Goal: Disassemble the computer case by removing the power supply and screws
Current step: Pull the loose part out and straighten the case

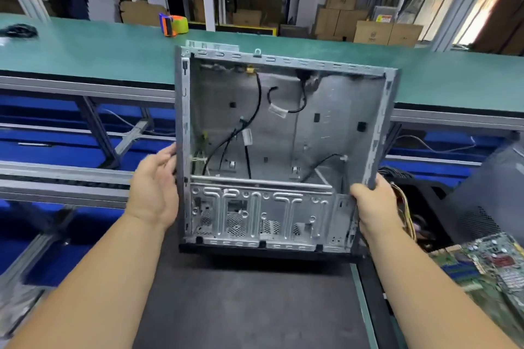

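Note:
A grey metal computer case (326, 127) is held up in front of me above a dark mat, its open side facing me. Inside are bare metal panels, a few loose black cables (256, 110) and a perforated drive bay (255, 215) along the bottom. No power supply shows inside it. My left hand (156, 190) grips the case's left edge, fingers curled round the rim. My right hand (374, 204) grips the lower right edge in the same way.
A dark mat (249, 300) lies below the case. Circuit boards (493, 263) lie at the right, with a bundle of coloured wires (405, 207) behind my right hand. A green conveyor (85, 48) crosses behind, carrying a tape dispenser (173, 24).

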Demonstrator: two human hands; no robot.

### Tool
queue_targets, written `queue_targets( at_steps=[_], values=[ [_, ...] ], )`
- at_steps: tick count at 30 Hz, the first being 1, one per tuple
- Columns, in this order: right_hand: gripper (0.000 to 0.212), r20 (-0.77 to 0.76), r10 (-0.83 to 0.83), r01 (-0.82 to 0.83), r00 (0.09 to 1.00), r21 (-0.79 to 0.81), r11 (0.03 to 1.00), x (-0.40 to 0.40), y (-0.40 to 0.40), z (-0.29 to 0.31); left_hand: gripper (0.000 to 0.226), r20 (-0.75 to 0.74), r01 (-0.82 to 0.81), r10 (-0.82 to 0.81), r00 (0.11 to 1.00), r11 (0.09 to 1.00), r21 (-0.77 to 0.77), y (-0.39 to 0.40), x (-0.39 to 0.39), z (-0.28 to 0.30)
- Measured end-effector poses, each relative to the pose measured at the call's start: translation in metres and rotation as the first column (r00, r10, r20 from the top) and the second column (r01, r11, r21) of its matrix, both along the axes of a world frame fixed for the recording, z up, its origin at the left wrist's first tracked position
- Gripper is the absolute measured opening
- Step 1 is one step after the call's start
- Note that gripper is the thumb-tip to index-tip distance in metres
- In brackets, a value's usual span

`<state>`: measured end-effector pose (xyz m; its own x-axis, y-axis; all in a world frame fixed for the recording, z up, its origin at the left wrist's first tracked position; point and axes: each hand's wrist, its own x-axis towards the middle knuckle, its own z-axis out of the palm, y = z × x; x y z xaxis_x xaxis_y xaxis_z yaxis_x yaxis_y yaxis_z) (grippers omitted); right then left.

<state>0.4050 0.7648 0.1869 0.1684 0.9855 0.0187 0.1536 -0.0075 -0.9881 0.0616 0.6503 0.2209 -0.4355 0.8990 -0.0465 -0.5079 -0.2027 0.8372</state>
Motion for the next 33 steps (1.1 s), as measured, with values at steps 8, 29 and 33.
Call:
queue_targets(
  at_steps=[8, 29, 33],
  values=[
    [0.037, -0.141, 0.140, -0.129, 0.980, 0.079, 0.988, 0.011, -0.011, -0.036, 0.031, 0.016, -0.001, 0.000, 1.000, 0.994, 0.107, -0.013, -0.005, -0.042],
    [0.108, 0.259, 0.363, -0.319, 0.895, -0.198, 0.927, 0.043, -0.064, -0.074, 0.028, -0.539, -0.188, -0.050, 0.841, 0.907, -0.378, -0.063, 0.031, -0.087],
    [0.058, 0.420, 0.322, -0.246, 0.849, -0.225, 0.943, 0.044, -0.061, -0.092, 0.023, -0.488, -0.162, -0.052, 0.871, 0.908, -0.387, -0.058, 0.026, -0.097]
  ],
)
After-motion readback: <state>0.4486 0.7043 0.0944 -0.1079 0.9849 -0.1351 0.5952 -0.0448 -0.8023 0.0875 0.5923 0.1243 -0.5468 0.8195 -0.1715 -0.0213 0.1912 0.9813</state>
